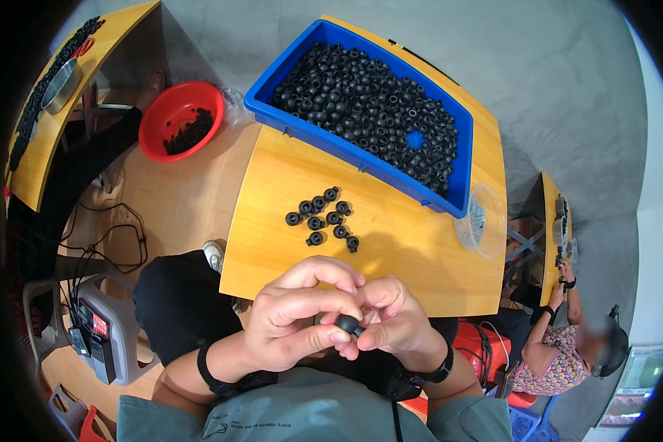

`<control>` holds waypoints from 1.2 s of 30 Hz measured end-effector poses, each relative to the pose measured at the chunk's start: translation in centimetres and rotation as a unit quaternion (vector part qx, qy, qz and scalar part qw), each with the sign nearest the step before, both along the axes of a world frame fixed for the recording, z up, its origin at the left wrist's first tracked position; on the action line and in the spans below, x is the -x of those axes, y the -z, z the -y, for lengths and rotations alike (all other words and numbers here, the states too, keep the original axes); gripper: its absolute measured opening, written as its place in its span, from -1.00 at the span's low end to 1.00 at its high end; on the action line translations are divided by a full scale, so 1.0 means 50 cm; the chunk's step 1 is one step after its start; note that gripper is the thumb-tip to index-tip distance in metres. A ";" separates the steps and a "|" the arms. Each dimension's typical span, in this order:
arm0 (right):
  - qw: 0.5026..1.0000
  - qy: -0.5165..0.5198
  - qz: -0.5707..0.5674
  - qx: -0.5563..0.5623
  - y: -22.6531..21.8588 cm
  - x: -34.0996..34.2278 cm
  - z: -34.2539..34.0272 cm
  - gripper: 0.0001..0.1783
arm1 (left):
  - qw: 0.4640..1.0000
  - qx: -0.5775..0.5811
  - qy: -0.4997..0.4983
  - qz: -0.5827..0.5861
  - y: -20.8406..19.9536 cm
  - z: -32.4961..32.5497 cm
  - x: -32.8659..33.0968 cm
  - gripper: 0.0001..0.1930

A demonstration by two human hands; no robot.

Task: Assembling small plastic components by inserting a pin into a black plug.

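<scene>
Close to my body, in front of the table's near edge, both hands meet around one small black part with a rounded end (348,323). My left hand (291,317) pinches its rounded body between thumb and fingers. At the narrower end, my right hand (398,320) has thumb and fingertips closed on the same part; whether a second tiny piece is between them is hidden. Beyond my hands, several similar black ring-ended parts (316,222) lie in a loose cluster on the yellow wooden table (265,258).
A large blue bin (339,151) full of black parts stands across the table's far side. At the right edge sits a clear round tub (488,221) with small pieces. A red basin (149,136) rests on the floor at left. Another person (560,353) works at right.
</scene>
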State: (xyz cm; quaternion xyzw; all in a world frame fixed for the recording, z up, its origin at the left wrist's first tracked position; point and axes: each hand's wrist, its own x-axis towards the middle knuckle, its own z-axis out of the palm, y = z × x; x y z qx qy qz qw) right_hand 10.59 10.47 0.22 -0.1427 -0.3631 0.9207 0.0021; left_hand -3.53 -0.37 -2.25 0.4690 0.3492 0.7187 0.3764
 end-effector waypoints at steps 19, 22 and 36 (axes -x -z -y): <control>0.989 0.044 -0.093 0.103 0.052 0.007 0.020 -0.46 | 0.997 0.041 -0.061 0.002 -0.007 -0.010 -0.019 -0.58; 0.979 0.037 -0.104 0.172 0.058 0.018 0.029 -0.45 | 0.998 0.025 -0.062 -0.010 0.001 -0.009 -0.011 -0.64; 0.979 0.049 -0.090 0.178 0.058 0.027 0.037 -0.60 | 0.982 0.014 -0.126 -0.139 0.003 -0.013 0.002 -0.78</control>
